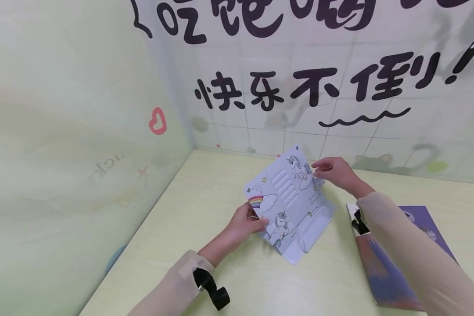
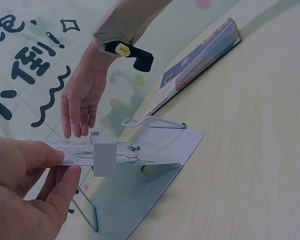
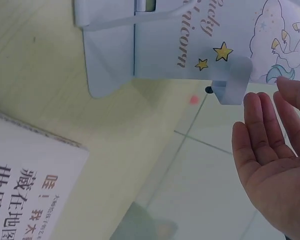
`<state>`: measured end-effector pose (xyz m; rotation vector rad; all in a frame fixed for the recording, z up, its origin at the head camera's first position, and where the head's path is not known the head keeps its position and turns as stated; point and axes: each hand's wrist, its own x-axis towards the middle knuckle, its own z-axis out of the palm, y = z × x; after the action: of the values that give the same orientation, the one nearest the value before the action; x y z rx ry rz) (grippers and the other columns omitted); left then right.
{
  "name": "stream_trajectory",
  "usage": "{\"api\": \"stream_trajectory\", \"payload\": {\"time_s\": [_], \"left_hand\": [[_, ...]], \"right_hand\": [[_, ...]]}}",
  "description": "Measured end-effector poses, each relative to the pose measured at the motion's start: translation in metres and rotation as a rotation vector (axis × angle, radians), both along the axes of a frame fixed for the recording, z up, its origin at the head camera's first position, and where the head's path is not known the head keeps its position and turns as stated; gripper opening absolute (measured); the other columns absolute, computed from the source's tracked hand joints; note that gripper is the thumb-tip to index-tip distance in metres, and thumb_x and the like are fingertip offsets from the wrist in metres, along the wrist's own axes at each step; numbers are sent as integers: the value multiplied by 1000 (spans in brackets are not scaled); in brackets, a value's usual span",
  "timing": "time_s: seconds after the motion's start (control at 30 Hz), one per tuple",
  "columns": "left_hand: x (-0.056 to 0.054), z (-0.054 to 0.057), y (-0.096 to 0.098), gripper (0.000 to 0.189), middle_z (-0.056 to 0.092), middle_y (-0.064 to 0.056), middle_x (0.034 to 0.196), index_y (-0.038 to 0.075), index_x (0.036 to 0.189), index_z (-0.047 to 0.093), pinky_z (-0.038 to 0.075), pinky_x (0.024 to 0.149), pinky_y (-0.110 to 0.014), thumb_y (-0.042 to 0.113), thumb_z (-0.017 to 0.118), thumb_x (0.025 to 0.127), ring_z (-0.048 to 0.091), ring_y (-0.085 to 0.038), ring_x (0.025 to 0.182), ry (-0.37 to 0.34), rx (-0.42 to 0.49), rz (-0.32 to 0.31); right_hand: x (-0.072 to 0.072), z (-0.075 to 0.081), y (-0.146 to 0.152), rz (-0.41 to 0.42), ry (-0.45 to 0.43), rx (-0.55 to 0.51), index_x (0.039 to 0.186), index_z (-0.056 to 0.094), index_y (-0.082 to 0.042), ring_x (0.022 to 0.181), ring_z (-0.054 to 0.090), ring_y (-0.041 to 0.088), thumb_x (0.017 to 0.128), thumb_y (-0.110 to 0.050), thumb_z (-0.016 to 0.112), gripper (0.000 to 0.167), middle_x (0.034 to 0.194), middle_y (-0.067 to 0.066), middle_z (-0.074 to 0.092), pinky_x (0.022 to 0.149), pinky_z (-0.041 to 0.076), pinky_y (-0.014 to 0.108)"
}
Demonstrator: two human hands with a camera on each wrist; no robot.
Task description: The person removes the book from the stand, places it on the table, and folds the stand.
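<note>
A pale book stand (image 1: 284, 193) printed with unicorns, a rainbow and stars stands on the table with its back panel tilted up. My left hand (image 1: 241, 226) pinches the panel's left edge between thumb and fingers; the left wrist view shows this hand (image 2: 35, 180) beside a small white side clip (image 2: 105, 157). At the opposite edge, my right hand (image 1: 337, 173) has its fingers loosely extended. The right wrist view places that hand (image 3: 275, 145) close to another folded side clip (image 3: 235, 80), with the thumb tip by the panel edge; whether it touches is unclear.
A purple and reddish book (image 1: 391, 267) lies on the table (image 1: 205, 188) at the right, partly under my right forearm. A wall covering with large black lettering (image 1: 264, 90) rises behind the table, and a pale green covering (image 1: 63, 131) borders the left side.
</note>
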<state>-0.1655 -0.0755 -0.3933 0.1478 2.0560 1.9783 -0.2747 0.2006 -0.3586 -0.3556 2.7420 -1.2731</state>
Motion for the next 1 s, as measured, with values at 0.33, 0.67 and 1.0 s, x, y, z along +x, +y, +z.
{"api": "stream_trajectory", "payload": {"time_s": [0.33,0.67,1.0], "left_hand": [[-2,-1,0,40,59,-16,100,-4,120,47,53,74,-31,-5,60,83,59,-18,83,-8,-16,-3],[-2,-1,0,42,58,-16,103,-4,122,46,53,75,-30,-3,61,83,58,-17,84,-10,1,-17],[-4,-6,-1,41,58,-17,102,-5,122,45,53,75,-30,-3,60,84,59,-18,85,-4,24,-35]], "right_hand": [[27,2,14,69,22,-3,108,61,8,79,59,20,84,-7,63,28,85,9,64,70,48,27],[59,-10,10,197,-5,3,102,62,10,70,55,16,80,-2,66,25,76,3,62,61,47,22],[82,-28,1,223,-76,-3,99,64,6,63,50,15,80,-3,67,21,71,1,59,56,44,22]]}}
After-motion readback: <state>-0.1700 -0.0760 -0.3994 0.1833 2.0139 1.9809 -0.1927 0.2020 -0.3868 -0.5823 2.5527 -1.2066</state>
